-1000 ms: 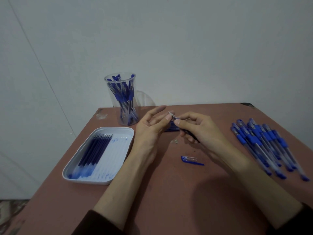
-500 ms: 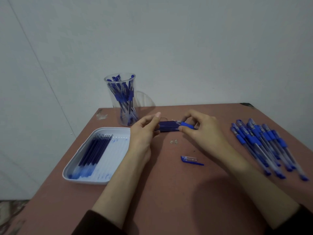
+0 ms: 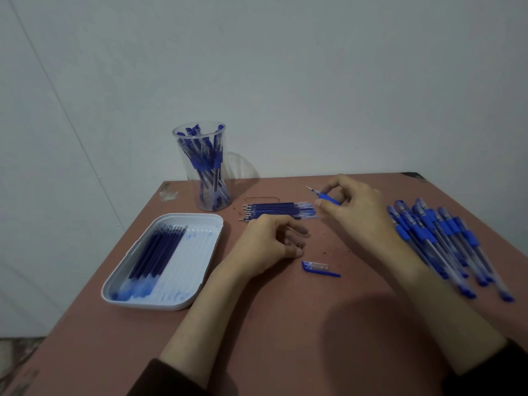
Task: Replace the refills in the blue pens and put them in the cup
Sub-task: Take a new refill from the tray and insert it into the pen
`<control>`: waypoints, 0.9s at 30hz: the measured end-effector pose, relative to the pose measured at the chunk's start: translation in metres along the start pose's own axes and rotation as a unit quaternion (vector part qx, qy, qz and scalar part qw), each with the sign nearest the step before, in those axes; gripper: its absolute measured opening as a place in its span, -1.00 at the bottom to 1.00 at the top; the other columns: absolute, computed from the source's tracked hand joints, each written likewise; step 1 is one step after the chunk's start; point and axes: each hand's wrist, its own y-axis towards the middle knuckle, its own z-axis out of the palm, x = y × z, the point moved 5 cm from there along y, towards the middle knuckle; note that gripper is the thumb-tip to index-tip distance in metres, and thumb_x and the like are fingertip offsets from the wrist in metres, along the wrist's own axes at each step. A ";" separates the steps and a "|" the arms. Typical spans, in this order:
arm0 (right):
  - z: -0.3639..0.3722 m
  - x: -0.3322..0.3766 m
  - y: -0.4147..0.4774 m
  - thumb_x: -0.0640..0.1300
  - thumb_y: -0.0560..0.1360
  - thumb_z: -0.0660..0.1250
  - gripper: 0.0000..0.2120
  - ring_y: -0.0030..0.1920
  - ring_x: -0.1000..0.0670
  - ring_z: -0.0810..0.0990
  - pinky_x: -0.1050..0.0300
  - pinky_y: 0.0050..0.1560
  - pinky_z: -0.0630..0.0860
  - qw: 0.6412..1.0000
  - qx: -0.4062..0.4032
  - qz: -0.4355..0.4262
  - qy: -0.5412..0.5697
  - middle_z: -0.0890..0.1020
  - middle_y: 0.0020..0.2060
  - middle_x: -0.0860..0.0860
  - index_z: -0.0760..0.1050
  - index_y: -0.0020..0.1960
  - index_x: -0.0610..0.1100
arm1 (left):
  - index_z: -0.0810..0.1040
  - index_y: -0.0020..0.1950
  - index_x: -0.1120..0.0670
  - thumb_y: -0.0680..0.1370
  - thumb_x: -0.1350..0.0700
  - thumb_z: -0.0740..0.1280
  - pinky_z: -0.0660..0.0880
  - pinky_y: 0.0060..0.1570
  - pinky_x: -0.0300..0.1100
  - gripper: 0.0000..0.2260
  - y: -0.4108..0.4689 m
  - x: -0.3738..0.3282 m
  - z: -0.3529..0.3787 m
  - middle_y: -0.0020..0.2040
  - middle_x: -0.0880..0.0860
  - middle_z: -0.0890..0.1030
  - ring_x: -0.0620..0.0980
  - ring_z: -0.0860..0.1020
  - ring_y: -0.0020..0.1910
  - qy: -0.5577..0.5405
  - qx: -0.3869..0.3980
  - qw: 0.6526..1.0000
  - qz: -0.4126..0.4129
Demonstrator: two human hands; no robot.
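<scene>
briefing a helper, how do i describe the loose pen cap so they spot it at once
On the reddish-brown table, look between the white plastic tray and the row of blue pens. Beside the left hand lies the blue and clear pen cap, alone, far shorter than any pen.

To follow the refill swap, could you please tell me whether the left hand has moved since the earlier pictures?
Yes. The left hand has drawn back toward the person, away from the cup and nearer the loose cap.
</scene>
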 end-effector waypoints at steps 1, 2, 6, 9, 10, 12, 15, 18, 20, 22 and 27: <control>0.000 0.000 0.000 -0.06 0.43 0.44 -0.93 -0.41 0.08 0.42 0.11 -0.36 0.42 1.000 0.004 -0.001 -0.001 0.56 -0.37 -0.02 0.55 -0.15 0.02 | 0.64 0.04 0.02 0.39 0.29 0.48 0.52 -0.05 -0.33 -0.71 0.000 0.001 0.000 -0.17 -0.04 0.69 -0.19 0.61 -0.22 0.002 0.001 1.000 0.000; 0.001 0.000 0.000 -0.07 0.43 0.44 -0.93 -0.40 0.08 0.42 0.12 -0.35 0.41 1.000 0.009 -0.001 -0.002 0.56 -0.37 -0.02 0.55 -0.15 0.02 | 0.64 0.03 0.00 0.37 0.27 0.50 0.53 -0.04 -0.30 -0.70 0.001 0.002 -0.001 -0.16 -0.05 0.69 -0.19 0.59 -0.22 0.002 -0.003 1.000 -0.001; 0.004 0.003 0.000 -0.07 0.40 0.45 -0.92 -0.38 0.12 0.43 0.12 -0.29 0.41 0.998 0.052 -0.015 -0.014 0.58 -0.36 0.03 0.55 -0.16 0.04 | 0.63 0.02 -0.08 0.40 0.11 0.51 0.55 -0.06 -0.20 -0.77 0.004 0.005 -0.011 -0.13 -0.04 0.67 -0.08 0.63 -0.13 -0.082 -0.102 0.991 -0.013; 0.010 0.008 -0.004 -0.08 0.38 0.45 -0.88 -0.27 0.11 0.52 0.04 -0.19 0.52 0.994 0.098 -0.043 -0.030 0.59 -0.31 0.12 0.55 -0.14 0.09 | 0.63 -0.03 -0.07 0.47 0.13 0.45 0.49 -0.23 -0.32 -0.87 0.004 0.000 -0.017 -0.16 -0.05 0.68 -0.17 0.62 -0.16 -0.175 -0.145 0.974 0.000; 0.012 0.010 -0.006 -0.10 0.38 0.45 -0.87 -0.24 0.09 0.55 0.00 -0.15 0.54 0.993 0.105 -0.052 -0.034 0.60 -0.30 0.13 0.55 -0.14 0.10 | 0.63 -0.05 -0.05 0.47 0.18 0.44 0.49 -0.27 -0.36 -0.87 0.004 -0.002 -0.017 -0.19 -0.08 0.68 -0.22 0.62 -0.20 -0.191 -0.140 0.972 0.006; 0.013 0.013 -0.009 -0.14 0.38 0.44 -0.85 -0.21 0.07 0.57 -0.05 -0.12 0.55 0.991 0.111 -0.069 -0.042 0.60 -0.28 0.13 0.56 -0.14 0.09 | 0.64 -0.13 0.00 0.46 0.27 0.43 0.48 -0.30 -0.41 -0.85 0.002 -0.005 -0.017 -0.29 -0.12 0.65 -0.28 0.58 -0.30 -0.188 -0.134 0.973 0.015; 0.011 0.014 -0.006 -0.18 0.38 0.43 -0.85 -0.18 0.05 0.56 -0.07 -0.09 0.54 0.987 0.116 -0.084 -0.066 0.61 -0.27 0.11 0.57 -0.15 0.06 | 0.64 -0.21 -0.02 0.44 0.30 0.44 0.46 -0.27 -0.41 -0.80 0.001 -0.002 -0.022 -0.36 -0.11 0.61 -0.27 0.52 -0.39 -0.145 -0.149 0.978 0.008; 0.003 0.010 0.000 -0.22 0.37 0.41 -0.82 -0.19 0.08 0.54 -0.03 -0.10 0.53 0.989 0.097 -0.076 -0.083 0.59 -0.30 0.14 0.57 -0.17 0.07 | 0.64 -0.19 -0.08 0.46 0.27 0.43 0.48 -0.21 -0.38 -0.78 0.002 0.002 -0.028 -0.20 -0.04 0.66 -0.21 0.55 -0.30 -0.120 -0.173 0.978 -0.002; 0.000 0.008 0.000 -0.22 0.37 0.40 -0.80 -0.19 0.12 0.53 -0.01 -0.11 0.53 0.990 0.089 -0.069 -0.081 0.58 -0.31 0.16 0.57 -0.17 0.09 | 0.66 -0.15 -0.11 0.47 0.20 0.42 0.47 -0.16 -0.39 -0.82 0.001 -0.001 -0.029 -0.13 -0.09 0.68 -0.20 0.57 -0.22 -0.053 -0.185 0.981 0.020; 0.001 0.010 -0.002 -0.21 0.36 0.40 -0.80 -0.17 0.10 0.53 -0.04 -0.09 0.52 0.989 0.093 -0.073 -0.088 0.58 -0.30 0.16 0.56 -0.18 0.10 | 0.70 -0.07 -0.04 0.47 0.12 0.43 0.42 -0.17 -0.44 -0.91 -0.003 -0.008 -0.026 -0.15 -0.10 0.67 -0.24 0.54 -0.23 0.023 -0.190 0.980 0.053; 0.004 0.012 -0.004 -0.25 0.39 0.36 -0.82 -0.14 0.03 0.48 -0.03 0.02 0.42 0.983 0.115 -0.081 -0.117 0.58 -0.29 0.09 0.57 -0.16 0.04 | 0.70 -0.10 0.05 0.45 0.14 0.45 0.36 -0.15 -0.28 -0.93 -0.005 -0.015 -0.027 -0.13 -0.02 0.68 -0.11 0.52 -0.14 0.184 -0.207 0.954 0.112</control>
